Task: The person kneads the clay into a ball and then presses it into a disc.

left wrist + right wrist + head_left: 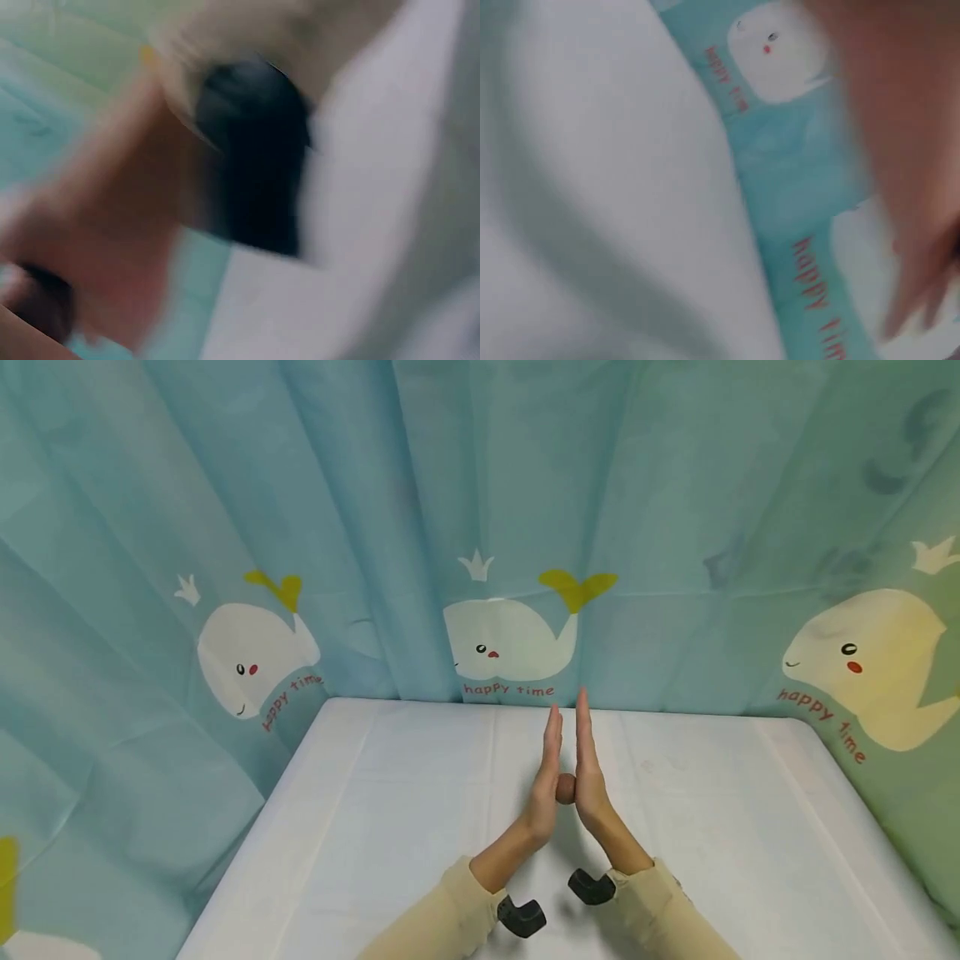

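Observation:
Between my two upright palms sits a small round brown ball (566, 788), touched from both sides above the white table. My left hand (546, 781) presses on its left side with straight fingers pointing away from me. The right hand (590, 781) flanks it on the other side, fingers likewise straight and reaching slightly farther forward. In the left wrist view the ball (51, 306) shows dark and blurred beside the left hand (97, 255). Blur also softens the right hand (911, 150) in the right wrist view, where most of the ball is out of sight.
Below the hands is a table with a white cover (405, 793). A blue-green curtain (675, 527) printed with whales hangs behind it and along the sides. Black wrist-worn devices (522, 917) stick out from both cream sleeves (442, 914).

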Motion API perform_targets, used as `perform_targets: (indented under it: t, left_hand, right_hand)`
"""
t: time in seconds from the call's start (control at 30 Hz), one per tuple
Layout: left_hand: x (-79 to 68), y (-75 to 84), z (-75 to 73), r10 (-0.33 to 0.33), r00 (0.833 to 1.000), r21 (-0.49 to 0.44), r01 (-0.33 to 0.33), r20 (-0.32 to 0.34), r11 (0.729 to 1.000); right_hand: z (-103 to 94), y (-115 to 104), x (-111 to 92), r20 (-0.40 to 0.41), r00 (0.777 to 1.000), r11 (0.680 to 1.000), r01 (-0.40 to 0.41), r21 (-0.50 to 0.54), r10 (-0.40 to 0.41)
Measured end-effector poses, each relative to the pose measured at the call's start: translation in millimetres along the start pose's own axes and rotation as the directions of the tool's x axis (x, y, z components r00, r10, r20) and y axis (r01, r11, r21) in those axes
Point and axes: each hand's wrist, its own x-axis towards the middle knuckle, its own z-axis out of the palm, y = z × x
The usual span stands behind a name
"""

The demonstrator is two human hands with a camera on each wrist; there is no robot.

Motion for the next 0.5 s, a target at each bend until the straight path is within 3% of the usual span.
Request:
perform_targets:
  t: [0.13,0.27,0.37,0.5]
  left_hand:
    - [10.9,8.6,-4.3,0.038,0.999,0.011,-0.038,-0.001,0.999]
    - [18.4,0.0,-10.9,0.021,0.999,0.027,-0.020,-0.039,0.999]
    - [15.1,-5.8,-7.8,-0.016,1.000,0.036,0.017,-0.020,0.999]
    - [5.6,-0.8,2.2,-0.021,1.000,0.008,0.021,-0.001,1.000]
  right_hand:
    - [7.4,9.9,-14.9,0.024,1.000,0.999,-0.014,0.049,0.013]
    - [18.1,-5.0,-26.7,0.057,0.997,0.997,0.039,0.068,-0.042]
    - [14.3,-17.7,-20.2,0.041,0.996,0.995,0.079,0.057,-0.081]
    - [2.6,-11.6,-4.8,-0.007,0.999,0.999,0.036,0.036,-0.036]
